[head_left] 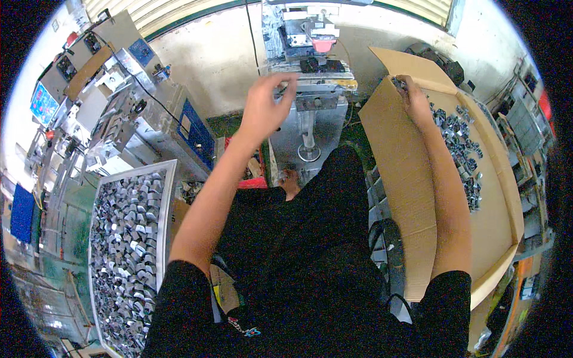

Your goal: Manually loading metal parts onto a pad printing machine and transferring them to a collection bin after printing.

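Observation:
My left hand is raised at the left front of a press-like machine, its fingers and thumb curled round. A bit of grey shows between them, too small to make out. Over the far left edge of an open cardboard box, my right hand grips a small dark metal part with its fingertips. Many small shiny metal parts lie in a heap in that box, beside my right forearm.
On my left stands a metal tray full of curved grey metal pieces. Behind it is a metal machine cabinet with a blue panel. A red crate sits low by the machine's base. Shelving lines the right side.

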`<action>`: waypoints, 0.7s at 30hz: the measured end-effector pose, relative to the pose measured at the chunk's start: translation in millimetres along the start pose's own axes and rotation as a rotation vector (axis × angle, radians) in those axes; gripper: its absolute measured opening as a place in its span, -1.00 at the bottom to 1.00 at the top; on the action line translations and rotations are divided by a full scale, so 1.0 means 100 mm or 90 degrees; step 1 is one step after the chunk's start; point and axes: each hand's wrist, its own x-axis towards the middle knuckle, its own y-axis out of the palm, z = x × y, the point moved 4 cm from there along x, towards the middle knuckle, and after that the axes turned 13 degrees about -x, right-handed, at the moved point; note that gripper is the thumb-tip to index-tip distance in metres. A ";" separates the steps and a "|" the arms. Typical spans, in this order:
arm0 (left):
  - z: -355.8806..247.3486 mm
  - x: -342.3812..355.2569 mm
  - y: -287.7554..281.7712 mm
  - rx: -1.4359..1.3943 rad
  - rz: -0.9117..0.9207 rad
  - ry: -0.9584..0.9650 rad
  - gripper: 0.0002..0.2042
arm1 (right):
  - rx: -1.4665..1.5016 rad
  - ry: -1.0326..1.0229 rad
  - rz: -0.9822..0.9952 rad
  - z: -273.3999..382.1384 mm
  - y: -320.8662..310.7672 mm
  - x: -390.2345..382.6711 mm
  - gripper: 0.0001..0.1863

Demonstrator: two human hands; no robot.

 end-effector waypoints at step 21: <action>0.97 0.67 0.55 0.095 0.102 -0.208 -0.53 | 0.151 -0.007 -0.136 1.25 0.07 0.61 -0.78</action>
